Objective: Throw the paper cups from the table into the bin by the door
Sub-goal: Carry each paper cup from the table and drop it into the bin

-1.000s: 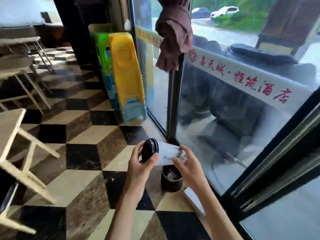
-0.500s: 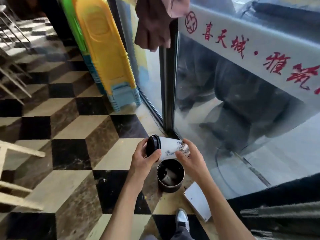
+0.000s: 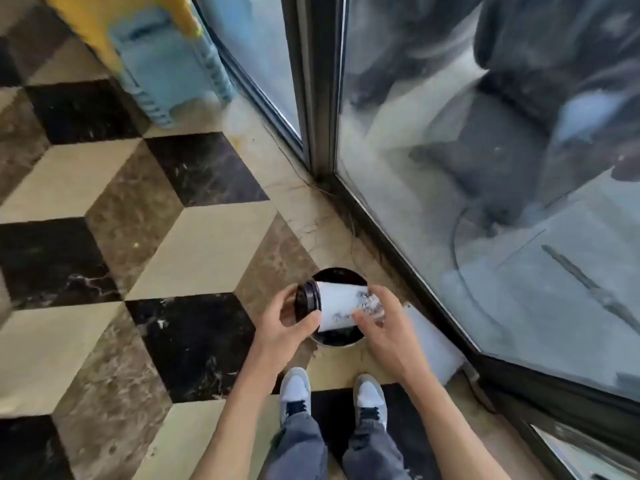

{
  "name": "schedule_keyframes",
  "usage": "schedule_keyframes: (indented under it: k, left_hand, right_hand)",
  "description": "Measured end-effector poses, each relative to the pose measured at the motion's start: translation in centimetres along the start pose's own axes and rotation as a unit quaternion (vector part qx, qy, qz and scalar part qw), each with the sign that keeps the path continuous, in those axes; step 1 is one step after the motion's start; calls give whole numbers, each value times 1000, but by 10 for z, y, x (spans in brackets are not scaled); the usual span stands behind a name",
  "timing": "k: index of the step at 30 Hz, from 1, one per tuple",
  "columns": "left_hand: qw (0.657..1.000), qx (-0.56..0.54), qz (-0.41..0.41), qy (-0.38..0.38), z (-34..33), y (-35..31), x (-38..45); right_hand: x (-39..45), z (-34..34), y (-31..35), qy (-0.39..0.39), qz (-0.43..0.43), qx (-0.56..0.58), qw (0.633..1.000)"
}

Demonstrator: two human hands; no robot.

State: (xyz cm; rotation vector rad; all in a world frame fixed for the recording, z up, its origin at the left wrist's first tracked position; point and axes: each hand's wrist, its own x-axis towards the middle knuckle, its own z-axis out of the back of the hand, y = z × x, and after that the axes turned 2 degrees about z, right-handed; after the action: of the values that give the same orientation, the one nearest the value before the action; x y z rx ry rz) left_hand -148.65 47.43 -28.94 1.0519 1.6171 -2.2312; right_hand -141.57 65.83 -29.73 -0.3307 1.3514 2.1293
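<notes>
The paper cup (image 3: 337,308), clamped sideways between your left hand (image 3: 289,322) and right hand (image 3: 379,322), could catch the bin (image 3: 341,273) rim and bounce out.

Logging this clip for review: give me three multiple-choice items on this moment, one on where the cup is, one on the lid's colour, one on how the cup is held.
1. Where is the cup?
A. Over the bin
B. On the floor by the stools
C. On a table

2. What colour is the lid?
A. White
B. Black
C. Yellow

3. How is the cup held?
A. Upright in one hand
B. Lying free inside the bin
C. On its side between both hands

Answers:
1. A: the cup hides the middle of the bin's round opening, near the glass door.
2. B: the lid is dark against the white cup wall.
3. C: the left hand grips the lid end and the right hand the base end, with the cup lying sideways.
</notes>
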Motion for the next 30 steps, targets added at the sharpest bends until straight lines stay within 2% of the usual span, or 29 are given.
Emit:
schedule_keyframes:
  k: [4,9,16,23,30]
  left_hand:
    - [999,28,25,12,-11,71,75]
    - [997,33,71,-1,-31,138,138]
    - [993,59,102,-8,-51,162,164]
    - [994,48,92,-25,-30,114,133]
    - [997,-2,-21,-74,26,-40,54]
  right_hand:
    - [60,-47,-74,12,-42,23,999]
    - [112,-89,-142,45,-77,-3,996]
    - [136,-91,-163,56,-66,-45,995]
    - [122,-52,-104,36,-42,-37,998]
    - [78,19,74,-17,71,-26,997]
